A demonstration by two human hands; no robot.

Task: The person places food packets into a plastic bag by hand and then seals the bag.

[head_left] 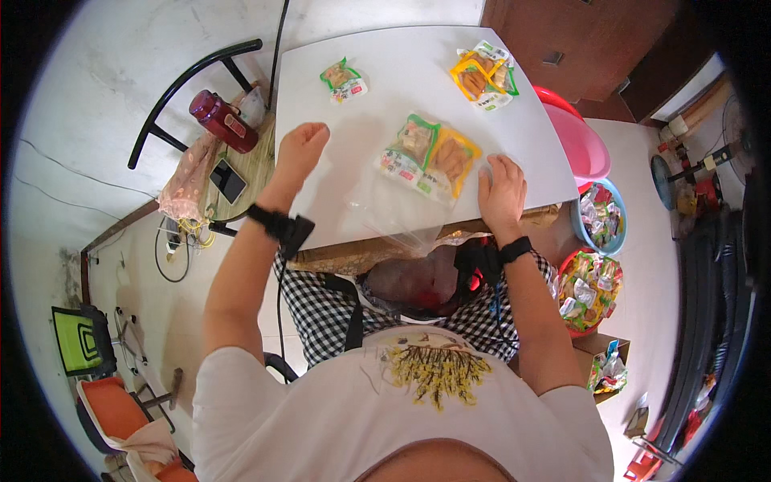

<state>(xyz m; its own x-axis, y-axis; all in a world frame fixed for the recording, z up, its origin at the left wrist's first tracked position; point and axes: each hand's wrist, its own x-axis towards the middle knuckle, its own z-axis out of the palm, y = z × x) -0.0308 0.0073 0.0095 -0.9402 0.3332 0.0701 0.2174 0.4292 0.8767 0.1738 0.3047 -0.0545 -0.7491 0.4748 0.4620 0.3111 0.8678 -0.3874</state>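
Note:
On the white table (pixel 373 66) before me lies a clear plastic bag (pixel 400 214), its loose end reaching over the front edge. A green-edged snack packet (pixel 415 141) and a yellow-edged snack packet (pixel 452 158) rest side by side, apparently inside it. My left hand (pixel 303 147) is curled by the table's left edge, apart from the bag, with nothing visible in its fingers. To the right of the packets, my right hand (pixel 505 185) lies palm down with fingers extended. Farther back are a single green-edged packet (pixel 343 80) and a group of packets (pixel 485 73).
Left of the table, a chair (pixel 226 208) holds a dark red flask (pixel 224 122) and a phone (pixel 228 181). On the right stand a pink basin (pixel 578 141), a blue basin (pixel 575 220) and a red basin (pixel 566 319) of packets, plus a cardboard box (pixel 583 355).

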